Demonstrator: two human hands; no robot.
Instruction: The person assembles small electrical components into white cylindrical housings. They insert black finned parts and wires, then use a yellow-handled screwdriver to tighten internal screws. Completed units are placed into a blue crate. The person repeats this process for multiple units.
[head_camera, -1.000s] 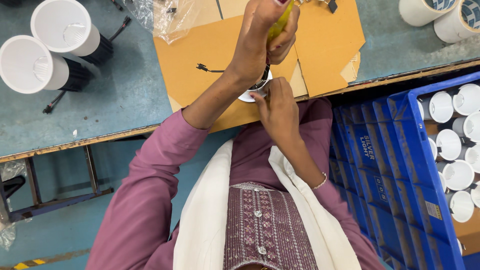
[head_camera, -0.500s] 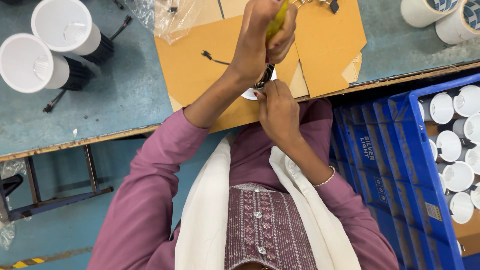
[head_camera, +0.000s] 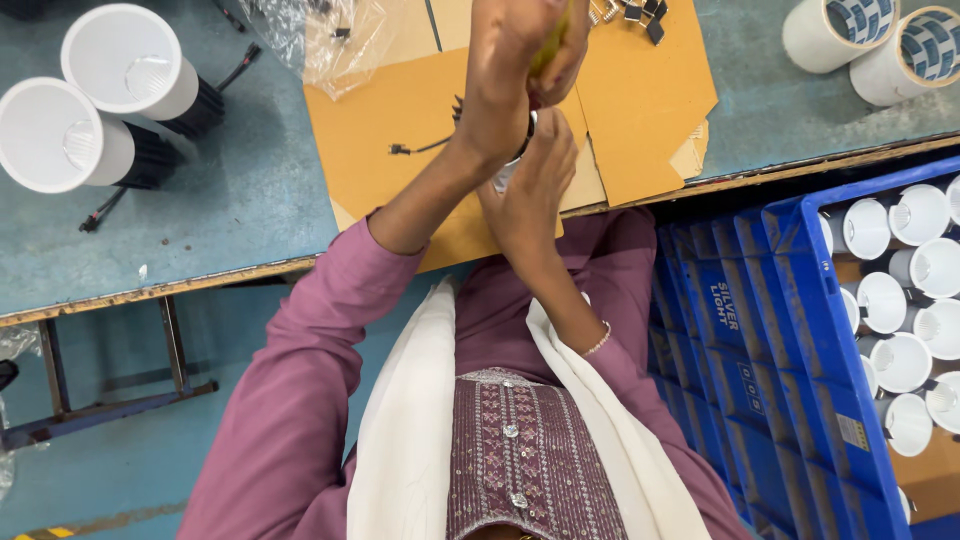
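Note:
My left hand (head_camera: 515, 70) is raised over the cardboard sheet (head_camera: 645, 105) and is closed around a yellow-green tool handle (head_camera: 548, 42), which points down. Just below it, my right hand (head_camera: 535, 195), with a thin bracelet on the wrist, grips a small white round lamp fitting (head_camera: 508, 172). The hands hide most of the fitting. A thin black wire (head_camera: 425, 148) trails from it to the left across the cardboard. The tool's tip is hidden between my hands.
Two white lamp housings (head_camera: 125, 60) (head_camera: 60, 135) with black finned backs lie on the grey-blue table at left. A clear plastic bag (head_camera: 340, 40) and small black parts (head_camera: 640, 10) lie at the top. Two rolls (head_camera: 840, 30) stand top right. A blue crate (head_camera: 790, 300) holds several white fittings (head_camera: 900, 360).
My left hand with the tool has risen a little toward the top edge. My right hand keeps hold of the fitting below it, and the black wire has shifted slightly.

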